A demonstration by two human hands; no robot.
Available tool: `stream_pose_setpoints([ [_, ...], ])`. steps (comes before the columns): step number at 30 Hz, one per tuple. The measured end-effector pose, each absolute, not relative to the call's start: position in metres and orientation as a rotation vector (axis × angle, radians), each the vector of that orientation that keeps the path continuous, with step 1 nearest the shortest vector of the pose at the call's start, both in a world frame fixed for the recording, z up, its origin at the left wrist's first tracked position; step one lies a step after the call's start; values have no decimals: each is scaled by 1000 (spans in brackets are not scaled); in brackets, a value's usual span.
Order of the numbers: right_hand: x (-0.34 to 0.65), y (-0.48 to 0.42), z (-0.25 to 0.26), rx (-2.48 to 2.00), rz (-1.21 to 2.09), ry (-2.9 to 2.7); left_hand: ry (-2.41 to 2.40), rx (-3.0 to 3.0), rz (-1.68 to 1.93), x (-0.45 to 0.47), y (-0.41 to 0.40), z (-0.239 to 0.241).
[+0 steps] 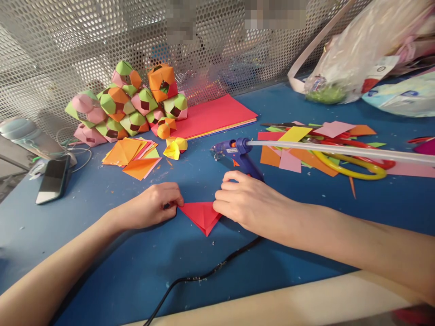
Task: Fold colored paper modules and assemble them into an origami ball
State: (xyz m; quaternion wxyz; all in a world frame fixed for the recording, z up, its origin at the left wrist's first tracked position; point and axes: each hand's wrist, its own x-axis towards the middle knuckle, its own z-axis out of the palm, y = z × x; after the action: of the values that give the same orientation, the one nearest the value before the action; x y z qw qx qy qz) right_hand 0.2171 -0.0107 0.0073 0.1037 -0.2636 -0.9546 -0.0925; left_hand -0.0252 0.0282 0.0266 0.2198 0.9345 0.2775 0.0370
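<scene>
A red sheet of paper, folded into a triangle with its point toward me, lies on the blue table between my hands. My left hand pinches its left corner with curled fingers. The fingers of my right hand are bent over its right corner and press it against the table; that corner is partly hidden. Just beyond my right hand lies a blue glue gun with a long white glue stick coming out of its back.
Folded paper balls are stacked at the back left, beside red sheets. Orange paper squares and a phone lie left. Scissors with yellow handles rest among paper pieces at right. A black cord crosses the front.
</scene>
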Motion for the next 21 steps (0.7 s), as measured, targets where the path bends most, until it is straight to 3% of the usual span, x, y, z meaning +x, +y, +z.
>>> stream_pose_setpoints([
  [21,218,-14,17,-854,-234,-2924,769,2592,110,-23,29,28],
])
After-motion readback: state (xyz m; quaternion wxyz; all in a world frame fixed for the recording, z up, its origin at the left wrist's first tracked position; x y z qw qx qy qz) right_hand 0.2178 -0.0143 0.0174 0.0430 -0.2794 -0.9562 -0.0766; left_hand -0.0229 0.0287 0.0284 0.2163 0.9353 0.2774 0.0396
